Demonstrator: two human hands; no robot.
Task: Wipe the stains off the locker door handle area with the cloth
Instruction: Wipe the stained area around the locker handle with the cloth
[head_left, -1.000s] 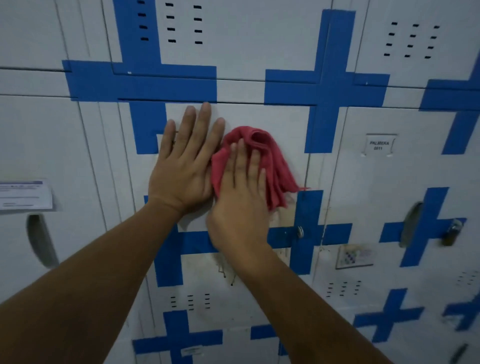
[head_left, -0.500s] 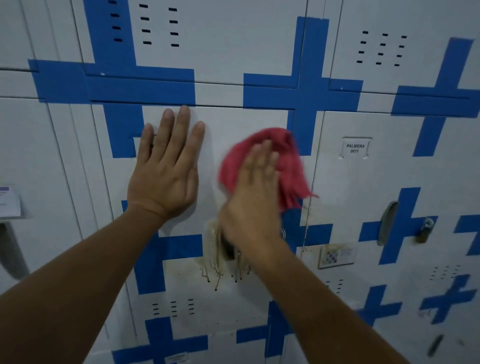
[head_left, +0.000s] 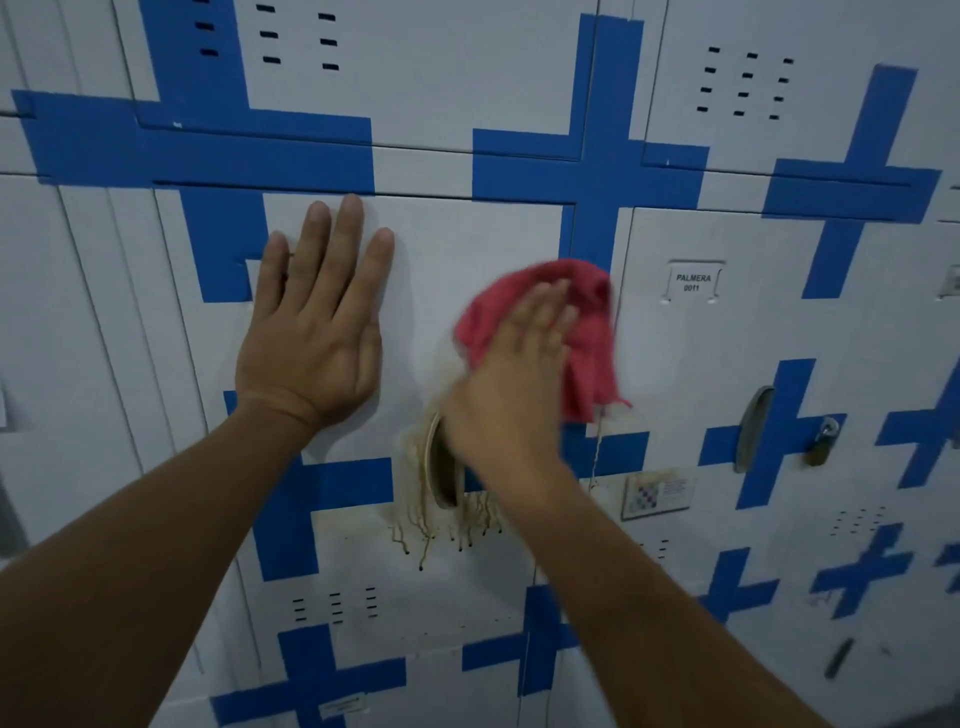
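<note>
bracing seems to be the left hand's whole job: it lies flat on the locker door, fingers straight and spread, palm against the upper left of the panel, holding nothing. judging from that pose, it steadies the door so it does not rattle or give under pressure.

the right hand presses the cloth against the same door with straight fingers laid over it, so the fabric is pinned by the palm, not pinched. it sits at the door's right edge, just above and to the right of the handle, and is smeared with blur.

the cloth is red, bunched and crumpled, with a loose corner hanging below the hand on the right. the handle is a recessed oval pull, partly hidden by the right wrist. brown stains ring its left side and run down beneath it in thin drips that end in dark beads; a fainter streak trails down the seam to the right. by the look of it, the dirtiest patch is not yet wiped.
</note>
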